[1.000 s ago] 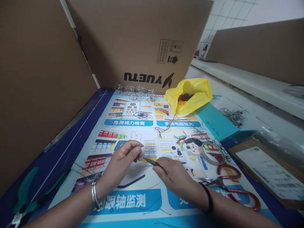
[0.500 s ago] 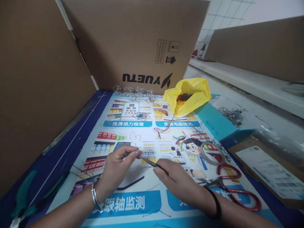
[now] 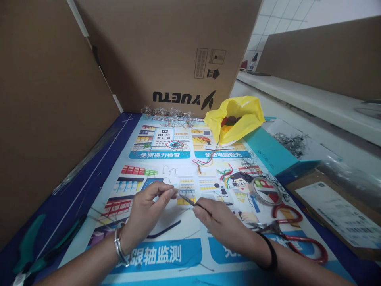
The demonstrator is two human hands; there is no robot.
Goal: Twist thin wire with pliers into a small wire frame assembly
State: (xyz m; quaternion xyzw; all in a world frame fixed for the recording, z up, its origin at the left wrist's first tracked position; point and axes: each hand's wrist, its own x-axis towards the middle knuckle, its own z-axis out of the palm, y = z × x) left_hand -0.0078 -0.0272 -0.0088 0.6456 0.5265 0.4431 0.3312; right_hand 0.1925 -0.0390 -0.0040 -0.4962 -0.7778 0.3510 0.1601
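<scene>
Head view: left hand (image 3: 153, 202) has fingertips pressed together; right hand (image 3: 218, 218) pinches slim metal tweezers (image 3: 187, 199).

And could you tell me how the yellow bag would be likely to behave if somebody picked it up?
The yellow bag would probably feel floppy, since its walls look thin and creased. Its wide, sideways-leaning mouth suggests the colourful contents might spill if it were tipped further. The loose strands trailing near its lower edge could snag or drag along.
</scene>
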